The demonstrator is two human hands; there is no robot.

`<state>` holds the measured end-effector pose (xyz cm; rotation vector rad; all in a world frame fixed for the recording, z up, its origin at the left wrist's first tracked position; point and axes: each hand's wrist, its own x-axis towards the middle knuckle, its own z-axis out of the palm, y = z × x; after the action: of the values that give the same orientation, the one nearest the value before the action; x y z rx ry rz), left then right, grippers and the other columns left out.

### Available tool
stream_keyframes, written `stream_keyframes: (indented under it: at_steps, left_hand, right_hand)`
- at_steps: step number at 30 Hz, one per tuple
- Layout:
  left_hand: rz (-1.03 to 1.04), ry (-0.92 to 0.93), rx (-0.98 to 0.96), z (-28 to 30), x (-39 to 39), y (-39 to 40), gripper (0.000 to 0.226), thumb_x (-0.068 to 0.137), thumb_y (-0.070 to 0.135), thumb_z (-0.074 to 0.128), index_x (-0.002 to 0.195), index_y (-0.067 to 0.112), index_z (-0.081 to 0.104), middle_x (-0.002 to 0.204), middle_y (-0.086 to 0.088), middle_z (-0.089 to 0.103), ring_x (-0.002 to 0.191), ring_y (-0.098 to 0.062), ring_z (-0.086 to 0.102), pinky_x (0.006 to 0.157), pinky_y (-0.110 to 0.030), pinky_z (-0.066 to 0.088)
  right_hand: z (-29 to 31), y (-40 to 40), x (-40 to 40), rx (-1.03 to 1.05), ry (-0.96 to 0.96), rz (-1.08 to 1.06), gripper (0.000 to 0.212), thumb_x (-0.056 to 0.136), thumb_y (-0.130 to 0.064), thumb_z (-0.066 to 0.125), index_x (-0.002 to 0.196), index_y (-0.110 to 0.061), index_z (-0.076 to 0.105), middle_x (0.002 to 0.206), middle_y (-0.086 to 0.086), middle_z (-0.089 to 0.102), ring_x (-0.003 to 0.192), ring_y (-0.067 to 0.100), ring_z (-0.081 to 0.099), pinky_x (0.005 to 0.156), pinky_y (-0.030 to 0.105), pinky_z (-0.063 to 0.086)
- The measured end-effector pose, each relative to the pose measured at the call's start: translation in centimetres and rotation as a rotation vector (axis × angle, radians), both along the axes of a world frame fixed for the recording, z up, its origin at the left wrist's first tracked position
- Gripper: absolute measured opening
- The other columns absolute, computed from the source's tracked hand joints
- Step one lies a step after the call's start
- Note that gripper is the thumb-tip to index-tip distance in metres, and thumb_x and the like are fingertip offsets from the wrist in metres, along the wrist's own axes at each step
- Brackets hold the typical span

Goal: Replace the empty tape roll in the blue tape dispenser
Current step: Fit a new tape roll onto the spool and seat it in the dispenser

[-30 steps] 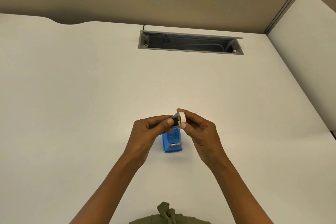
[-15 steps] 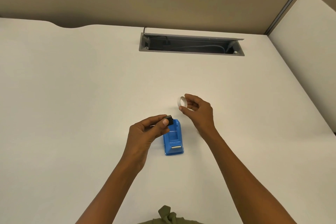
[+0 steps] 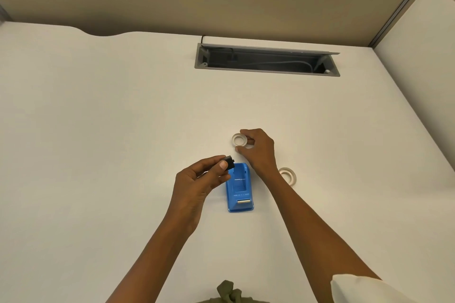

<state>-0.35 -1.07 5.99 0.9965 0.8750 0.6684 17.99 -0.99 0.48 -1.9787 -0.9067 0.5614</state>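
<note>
Head view: white worktop [image 3: 98, 130] with a cable tray. Blue tape dispenser [image 3: 240, 189] sits empty. Left hand [image 3: 197, 184] pinches the black spindle [image 3: 229, 162]. Right hand [image 3: 258, 150] fingers pinch the empty core [image 3: 238, 140] at the worktop. Advise releasing it well clear, then fetching the other roll [image 3: 288, 175].

Desk [image 3: 98, 130] lies open left and far — only the cable tray [image 3: 267, 61] (lid raised) interrupts it.
</note>
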Motion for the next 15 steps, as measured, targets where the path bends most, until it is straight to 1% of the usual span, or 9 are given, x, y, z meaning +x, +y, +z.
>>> stream_keyframes:
  at_steps: [3,6,9,12,15]
  left_hand:
    - [-0.005,0.000,-0.001,0.0,0.1,0.0,0.032,0.061,0.042,0.074,0.090,0.028,0.076,0.095,0.005,0.076,0.088,-0.016,0.072,0.070,-0.019,0.055]
    - [-0.003,0.000,-0.004,-0.1,0.1,-0.1,0.033,0.061,0.042,0.075,0.090,0.028,0.076,0.095,0.005,0.076,0.088,-0.016,0.072,0.069,-0.019,0.055]
    - [-0.008,-0.016,-0.017,-0.3,0.0,-0.1,0.036,0.061,0.040,0.076,0.093,0.024,0.075,0.096,0.002,0.076,0.089,-0.017,0.072,0.074,-0.022,0.057]
    - [-0.017,-0.033,-0.027,-0.3,0.0,0.0,0.034,0.065,0.035,0.075,0.095,0.021,0.075,0.097,0.000,0.076,0.090,-0.018,0.071,0.078,-0.024,0.057]
    - [-0.028,-0.029,-0.029,-0.3,0.2,-0.2,0.033,0.066,0.034,0.074,0.096,0.021,0.074,0.097,0.000,0.076,0.091,-0.018,0.071,0.077,-0.024,0.057]
  right_hand:
    - [0.4,-0.1,0.0,-0.007,0.016,0.029,0.051,0.074,-0.002,0.074,0.122,-0.007,0.059,0.120,0.014,0.061,0.106,0.023,0.060,0.089,0.021,0.044]
    - [1.3,-0.9,0.8,0.000,0.057,0.048,0.055,0.075,-0.003,0.074,0.126,-0.012,0.056,0.115,0.010,0.060,0.094,0.016,0.058,0.080,0.016,0.046]
    - [2.2,-2.7,2.0,0.018,0.063,0.023,0.045,0.076,-0.003,0.073,0.118,-0.014,0.061,0.113,0.009,0.063,0.093,0.018,0.060,0.082,0.021,0.048]
    - [2.6,-5.2,3.2,-0.020,-0.014,-0.009,0.034,0.077,-0.005,0.072,0.110,-0.012,0.066,0.109,0.010,0.066,0.087,0.016,0.059,0.081,0.025,0.050]
    - [2.2,-7.6,3.9,-0.169,-0.136,0.011,0.031,0.079,-0.018,0.074,0.109,-0.014,0.067,0.109,0.009,0.065,0.092,0.018,0.058,0.080,0.025,0.046]
